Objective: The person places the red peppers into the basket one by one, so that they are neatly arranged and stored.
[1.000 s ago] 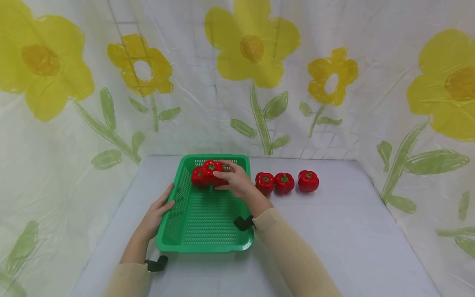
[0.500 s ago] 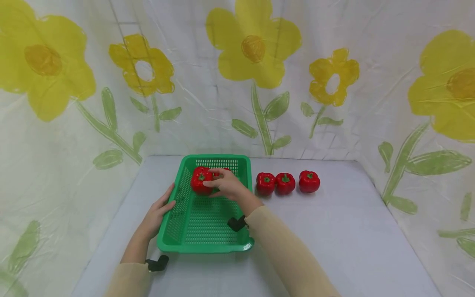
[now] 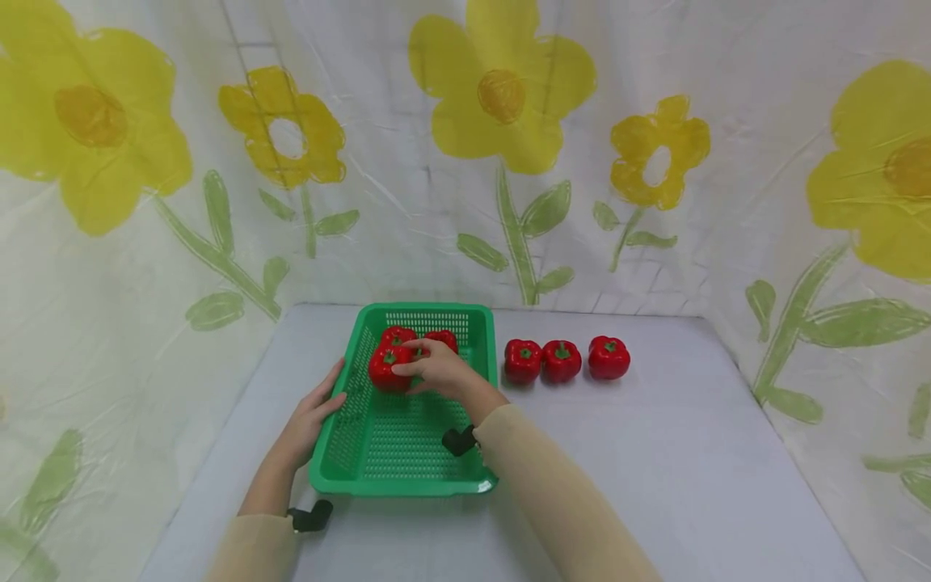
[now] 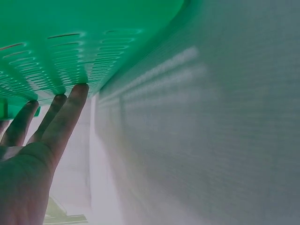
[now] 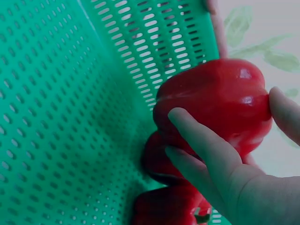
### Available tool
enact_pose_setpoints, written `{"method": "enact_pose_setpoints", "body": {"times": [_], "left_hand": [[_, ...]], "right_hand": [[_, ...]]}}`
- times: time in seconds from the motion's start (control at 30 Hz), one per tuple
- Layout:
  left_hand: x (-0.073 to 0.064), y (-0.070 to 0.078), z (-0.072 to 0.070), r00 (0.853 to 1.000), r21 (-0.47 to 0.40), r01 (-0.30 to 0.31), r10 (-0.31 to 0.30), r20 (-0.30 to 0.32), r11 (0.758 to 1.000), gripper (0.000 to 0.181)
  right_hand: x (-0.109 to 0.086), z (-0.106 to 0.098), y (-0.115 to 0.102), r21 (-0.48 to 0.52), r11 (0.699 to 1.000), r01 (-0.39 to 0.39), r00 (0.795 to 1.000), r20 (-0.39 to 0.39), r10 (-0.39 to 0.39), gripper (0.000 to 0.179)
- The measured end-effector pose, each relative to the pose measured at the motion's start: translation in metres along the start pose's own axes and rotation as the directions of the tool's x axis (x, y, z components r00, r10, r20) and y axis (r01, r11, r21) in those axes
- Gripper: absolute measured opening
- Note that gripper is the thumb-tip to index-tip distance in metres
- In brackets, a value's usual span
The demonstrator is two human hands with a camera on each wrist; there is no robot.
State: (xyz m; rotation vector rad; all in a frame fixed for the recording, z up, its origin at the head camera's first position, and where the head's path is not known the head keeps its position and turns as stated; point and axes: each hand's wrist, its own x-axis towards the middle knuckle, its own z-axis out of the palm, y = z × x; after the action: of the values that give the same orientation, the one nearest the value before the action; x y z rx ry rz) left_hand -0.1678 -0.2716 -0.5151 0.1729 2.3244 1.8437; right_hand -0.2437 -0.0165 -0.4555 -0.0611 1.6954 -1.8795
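My right hand grips a pepper over the floor of the basket, left of frame centre, two peppers just behind. My left hand, fingers straight, touches the basket's left side. Three peppers line the table, centre right.

The right hand has moved the held pepper toward 7 o'clock in the basket. The rear pepper, hidden half a second ago, now shows at its 12 o'clock, and more of the third pepper has come clear at its 2 o'clock.
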Motion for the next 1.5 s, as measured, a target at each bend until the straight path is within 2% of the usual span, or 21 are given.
{"method": "enact_pose_setpoints", "body": {"times": [0.2,0.4,0.73,1.13,1.5], "left_hand": [[-0.001,0.0,0.0,1.0,-0.002,0.001,-0.001,0.002,1.0,0.06],[-0.001,-0.001,-0.001,1.0,-0.019,-0.013,0.013,0.008,1.0,0.06],[0.0,-0.004,-0.002,1.0,-0.042,-0.012,0.013,0.015,0.999,0.061],[0.001,-0.002,0.0,1.0,-0.062,-0.012,0.013,0.016,0.998,0.061],[0.001,-0.001,0.0,1.0,-0.046,-0.004,0.005,0.009,0.999,0.061]], "right_hand": [[0.001,-0.001,0.006,-0.07,0.997,-0.024,0.999,0.023,0.026,0.057],[0.004,-0.002,0.009,-0.051,0.997,-0.057,0.998,0.031,0.059,0.058],[0.009,0.003,0.013,-0.09,0.994,-0.062,0.997,0.034,0.065,0.057],[0.017,0.004,0.015,-0.135,0.989,-0.065,0.998,-0.023,0.062,0.06],[0.017,0.006,0.015,-0.166,0.982,-0.087,0.996,-0.041,0.081,0.058]]}}
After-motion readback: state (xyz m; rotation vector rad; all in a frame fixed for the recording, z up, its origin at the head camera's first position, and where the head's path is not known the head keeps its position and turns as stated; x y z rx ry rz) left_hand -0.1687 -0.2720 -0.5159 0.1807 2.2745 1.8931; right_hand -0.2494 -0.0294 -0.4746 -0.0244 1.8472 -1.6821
